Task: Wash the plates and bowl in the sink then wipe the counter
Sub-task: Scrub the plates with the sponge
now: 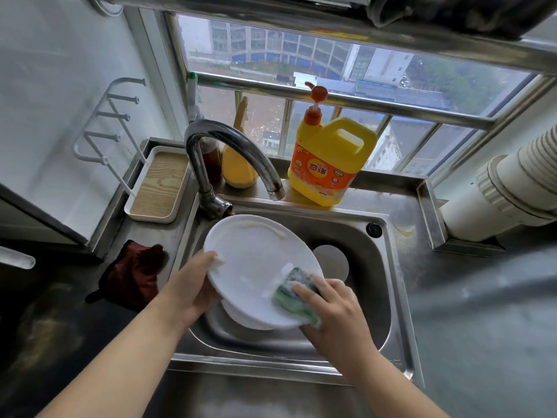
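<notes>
A large white plate [256, 263] is tilted over the steel sink [388, 276], soapy and with a yellowish smear near its far rim. My left hand [193, 285] grips its left edge, thumb on top. My right hand [334, 312] presses a green sponge [297, 292] against the plate's lower right part. Under the plate lies more white crockery [244, 319], mostly hidden. Another white dish [331, 262] shows behind the plate, deeper in the sink.
The curved tap [232, 146] arches over the sink's back left. A yellow detergent jug [328, 158] with an orange pump stands on the back ledge beside a yellow bottle [238, 164]. A dark red cloth [135, 273] lies on the counter at left, near a wooden-lined tray [159, 185].
</notes>
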A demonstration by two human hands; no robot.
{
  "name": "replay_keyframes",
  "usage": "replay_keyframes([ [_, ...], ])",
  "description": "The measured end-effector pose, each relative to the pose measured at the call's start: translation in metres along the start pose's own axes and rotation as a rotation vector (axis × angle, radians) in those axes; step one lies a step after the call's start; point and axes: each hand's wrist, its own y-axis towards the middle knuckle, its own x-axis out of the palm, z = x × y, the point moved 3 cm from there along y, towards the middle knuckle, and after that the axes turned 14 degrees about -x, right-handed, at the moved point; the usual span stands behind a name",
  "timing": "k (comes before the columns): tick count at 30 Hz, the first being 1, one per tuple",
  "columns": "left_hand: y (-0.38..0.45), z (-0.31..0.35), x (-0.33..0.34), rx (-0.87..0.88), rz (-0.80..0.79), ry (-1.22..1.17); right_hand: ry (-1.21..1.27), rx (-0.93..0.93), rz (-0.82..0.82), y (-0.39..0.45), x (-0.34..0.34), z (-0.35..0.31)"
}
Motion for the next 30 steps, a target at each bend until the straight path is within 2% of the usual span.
replay_keyframes([
  [3,-0.003,-0.026,0.025,0.059,0.003,-0.024,0.064,0.124,0.046,0.015,0.008,-0.018],
  [7,-0.011,-0.049,0.042,0.127,-0.023,-0.06,0.285,0.25,-0.008,0.026,0.015,-0.039],
  [8,-0.012,-0.048,0.038,0.133,-0.007,-0.073,0.346,0.265,-0.068,0.023,0.015,-0.037],
  [10,-0.014,-0.042,0.028,0.136,0.008,-0.08,0.314,0.153,-0.138,0.015,0.012,-0.025],
  [12,-0.016,-0.035,0.019,0.126,0.035,-0.06,0.203,0.109,-0.123,0.007,0.01,0.001],
  [16,-0.017,-0.029,0.022,0.141,0.048,0.008,0.16,0.331,-0.161,0.01,0.012,0.03],
  [19,-0.017,-0.024,0.028,0.175,0.014,0.005,0.312,0.234,-0.098,0.024,0.01,-0.011],
  [22,-0.016,-0.02,0.021,0.183,0.026,0.019,0.487,0.162,-0.155,0.022,0.01,-0.038],
  [25,-0.015,-0.019,0.009,0.155,0.064,0.006,0.382,0.083,-0.118,0.014,0.009,-0.011],
  [30,-0.016,-0.026,0.007,0.095,0.013,0.118,0.091,0.292,-0.177,0.021,0.01,0.053],
])
